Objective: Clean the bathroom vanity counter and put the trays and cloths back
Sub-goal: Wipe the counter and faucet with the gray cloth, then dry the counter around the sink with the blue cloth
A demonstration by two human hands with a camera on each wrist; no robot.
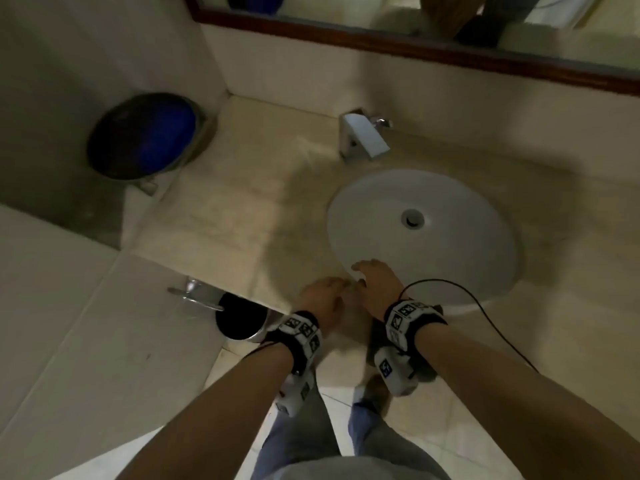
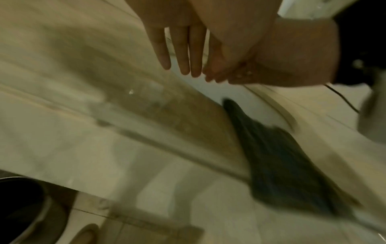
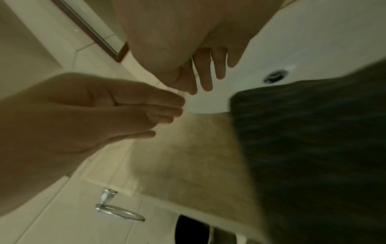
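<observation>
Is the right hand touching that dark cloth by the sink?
Apart. The left wrist view shows a strip of white sink between the right hand and the dark cloth.

Dim, yellowish light. Pale beige tiled walls point(image 1: 104, 57), with a dark wood-framed mirror point(image 1: 415, 43) running from 12 to 2 o'clock. Cream tiled floor point(image 1: 433, 427) at 6 o'clock. Chrome towel ring point(image 1: 195, 296) on the white side wall at 8 o'clock.
</observation>
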